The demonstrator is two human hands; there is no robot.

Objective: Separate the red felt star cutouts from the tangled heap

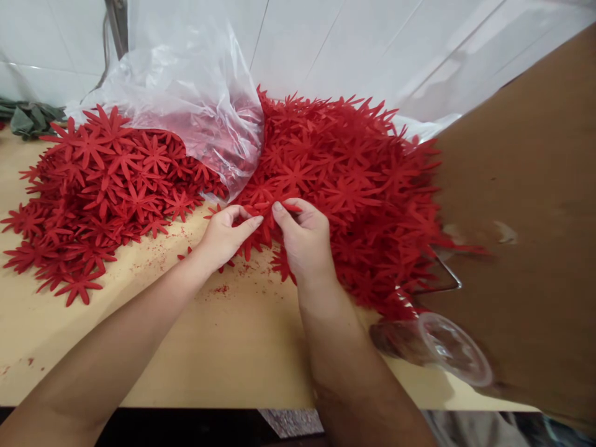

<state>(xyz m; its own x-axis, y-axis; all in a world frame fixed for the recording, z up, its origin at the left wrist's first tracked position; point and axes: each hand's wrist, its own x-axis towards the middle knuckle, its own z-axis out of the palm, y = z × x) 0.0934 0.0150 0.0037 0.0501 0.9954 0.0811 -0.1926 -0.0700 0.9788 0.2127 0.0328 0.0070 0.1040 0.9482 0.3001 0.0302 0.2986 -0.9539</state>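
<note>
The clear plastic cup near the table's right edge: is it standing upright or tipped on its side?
Tipped on its side. The clear plastic cup lies on the table with its round rim facing sideways, beside the red flower cut-outs.

We see our two forearms entering from the lower part of the frame, bare to the edge, with no sleeves in view. Our left hand (226, 236) and right hand (305, 239) wear no gloves, rings or watch.

Plastic bag (195, 93) veils flowers beneath, top cut by frame edge. Cardboard (526, 217) blurred, cut at right edge, hides table corner. Green cloth (28, 118) cropped at left. Forearms cut at bottom.
</note>
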